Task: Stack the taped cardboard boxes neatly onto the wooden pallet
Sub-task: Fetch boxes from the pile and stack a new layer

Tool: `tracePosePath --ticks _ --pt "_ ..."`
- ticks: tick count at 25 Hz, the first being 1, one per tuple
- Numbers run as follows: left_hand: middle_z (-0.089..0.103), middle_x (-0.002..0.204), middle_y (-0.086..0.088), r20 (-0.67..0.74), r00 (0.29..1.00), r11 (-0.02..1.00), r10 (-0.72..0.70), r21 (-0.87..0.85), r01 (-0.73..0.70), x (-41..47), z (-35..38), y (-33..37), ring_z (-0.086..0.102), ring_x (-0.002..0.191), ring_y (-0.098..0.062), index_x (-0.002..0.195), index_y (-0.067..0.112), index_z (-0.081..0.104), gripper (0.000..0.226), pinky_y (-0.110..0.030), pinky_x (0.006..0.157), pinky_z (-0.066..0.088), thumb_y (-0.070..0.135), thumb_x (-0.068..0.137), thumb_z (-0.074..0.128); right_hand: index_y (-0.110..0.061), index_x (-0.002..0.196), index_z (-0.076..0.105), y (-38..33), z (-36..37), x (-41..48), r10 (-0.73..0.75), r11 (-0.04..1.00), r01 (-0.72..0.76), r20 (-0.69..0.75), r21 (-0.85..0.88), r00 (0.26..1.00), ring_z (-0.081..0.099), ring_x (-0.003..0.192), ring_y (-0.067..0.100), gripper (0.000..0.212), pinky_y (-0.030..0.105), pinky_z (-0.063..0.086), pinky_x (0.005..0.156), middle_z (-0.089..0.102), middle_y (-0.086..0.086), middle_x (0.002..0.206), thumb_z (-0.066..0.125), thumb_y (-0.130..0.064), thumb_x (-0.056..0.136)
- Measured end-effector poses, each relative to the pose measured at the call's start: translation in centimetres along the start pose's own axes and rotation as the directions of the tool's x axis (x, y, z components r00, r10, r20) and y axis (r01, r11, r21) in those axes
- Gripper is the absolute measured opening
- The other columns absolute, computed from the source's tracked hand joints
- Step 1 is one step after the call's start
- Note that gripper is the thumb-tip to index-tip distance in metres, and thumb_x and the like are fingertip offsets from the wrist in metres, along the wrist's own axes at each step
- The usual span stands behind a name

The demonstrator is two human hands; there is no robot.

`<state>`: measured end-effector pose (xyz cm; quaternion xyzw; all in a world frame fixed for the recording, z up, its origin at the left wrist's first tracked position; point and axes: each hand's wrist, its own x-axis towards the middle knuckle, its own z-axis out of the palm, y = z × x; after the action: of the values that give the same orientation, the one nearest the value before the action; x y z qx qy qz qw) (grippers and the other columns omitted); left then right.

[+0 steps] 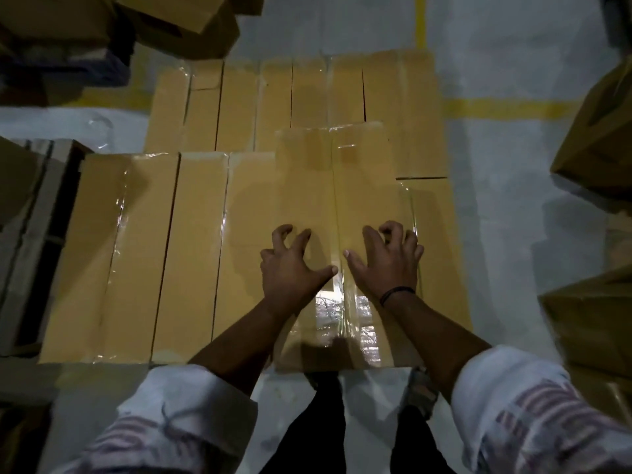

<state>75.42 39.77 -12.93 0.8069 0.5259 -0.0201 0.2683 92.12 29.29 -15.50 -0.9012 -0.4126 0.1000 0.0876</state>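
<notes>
A layer of long tan cardboard boxes (pixel 136 251) sealed with clear tape lies side by side in front of me. A second row of boxes (pixel 239 107) sits behind it. One wider taped box (pixel 307 186) lies on top of this layer, right of centre, its near end at the layer's front edge. My left hand (pixel 294 265) and my right hand (pixel 386 265) both rest on its top face on either side of the centre tape seam. Their fingers are spread and bent, with the tips touching the cardboard. Neither hand grips anything. No pallet shows beneath the boxes.
More cardboard boxes are piled at the top left (pixel 178 25) and along the right side (pixel 602 138). A grey slatted stack (pixel 37 234) stands against the left of the layer. Yellow floor lines (pixel 506 106) cross the pale concrete. My legs stand at the layer's near edge.
</notes>
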Motion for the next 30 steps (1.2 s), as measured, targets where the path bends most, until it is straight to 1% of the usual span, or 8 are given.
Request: tracePosePath --ticks 3,7,11,13,19,22,27,30 --pt "0.02 0.158 0.008 0.07 0.997 0.998 0.03 -0.055 -0.026 1.4 1.8 -2.7 0.039 0.132 -0.04 0.149 0.035 0.046 0.097 -0.047 0.101 0.044 0.075 0.066 0.076 -0.035 0.12 0.052 -0.3 3.6 -0.1 0.049 0.999 -0.049 0.066 -0.008 0.997 0.039 0.117 0.034 0.052 0.048 0.034 0.097 0.037 0.002 0.131 0.057 -0.069 0.081" --pt "0.017 0.162 0.006 0.179 0.984 0.996 0.028 -0.089 -0.012 2.1 2.9 -5.6 0.033 0.139 -0.04 0.152 0.031 0.043 0.096 -0.05 0.105 0.043 0.065 0.07 0.082 -0.037 0.123 0.049 -0.6 6.4 -0.4 0.117 0.988 -0.134 0.189 0.08 0.975 0.038 0.121 0.036 0.056 0.051 0.036 0.101 0.031 0.002 0.139 0.065 -0.065 0.078" --pt "0.018 0.166 -0.001 0.24 0.969 0.992 0.061 -0.121 -0.032 2.3 3.6 -7.9 0.033 0.144 -0.039 0.155 0.029 0.04 0.096 -0.051 0.109 0.043 0.059 0.074 0.083 -0.037 0.134 0.038 -0.2 7.1 -0.1 0.117 0.984 -0.159 0.393 0.075 0.912 0.029 0.13 0.044 0.073 0.057 0.038 0.104 0.015 0.001 0.15 0.077 -0.056 0.075" --pt "0.017 0.167 -0.004 0.255 0.964 0.995 0.071 -0.085 -0.051 1.9 4.0 -8.2 0.031 0.144 -0.04 0.156 0.029 0.038 0.094 -0.05 0.11 0.042 0.054 0.077 0.083 -0.037 0.139 0.034 0.0 7.1 -0.1 0.106 0.987 -0.147 0.442 0.059 0.891 0.025 0.134 0.045 0.081 0.059 0.037 0.105 0.008 0.001 0.154 0.079 -0.053 0.075" --pt "0.013 0.168 -0.005 0.35 0.933 0.981 0.081 0.137 -0.136 -0.7 4.4 -8.6 0.019 0.146 -0.042 0.155 0.03 0.036 0.087 -0.053 0.112 0.039 0.052 0.082 0.078 -0.035 0.139 0.038 -0.2 6.6 -2.3 0.097 0.99 -0.135 0.5 0.041 0.861 0.01 0.143 0.045 0.076 0.06 0.036 0.108 0.002 0.001 0.162 0.078 -0.054 0.077" --pt "-0.002 0.17 -0.005 0.407 0.912 0.948 0.051 0.266 -0.172 -4.0 5.0 -10.0 0.009 0.149 -0.047 0.155 0.033 0.031 0.089 -0.058 0.109 0.042 0.053 0.082 0.077 -0.034 0.138 0.039 0.2 6.6 -5.3 0.105 0.988 -0.147 0.524 0.039 0.845 0.007 0.145 0.045 0.072 0.06 0.036 0.109 0.0 0.002 0.163 0.076 -0.053 0.079" --pt "-0.015 0.169 -0.009 0.472 0.877 0.912 0.091 0.314 -0.263 -9.2 6.3 -12.9 -0.002 0.152 -0.052 0.159 0.03 0.019 0.103 -0.061 0.112 0.038 0.042 0.08 0.083 -0.033 0.136 0.039 1.3 6.9 -11.6 0.059 0.997 -0.077 0.549 0.01 0.834 0.005 0.143 0.047 0.07 0.061 0.037 0.106 -0.003 0.005 0.163 0.076 -0.05 0.08" --pt "-0.019 0.169 -0.01 0.474 0.873 0.896 0.111 0.333 -0.295 -11.8 7.1 -13.5 -0.006 0.153 -0.052 0.161 0.028 0.015 0.101 -0.06 0.114 0.036 0.028 0.085 0.082 -0.033 0.141 0.035 1.8 7.1 -15.3 0.003 1.0 0.004 0.532 -0.012 0.847 0.002 0.145 0.05 0.072 0.062 0.037 0.107 -0.003 0.005 0.164 0.075 -0.047 0.082"
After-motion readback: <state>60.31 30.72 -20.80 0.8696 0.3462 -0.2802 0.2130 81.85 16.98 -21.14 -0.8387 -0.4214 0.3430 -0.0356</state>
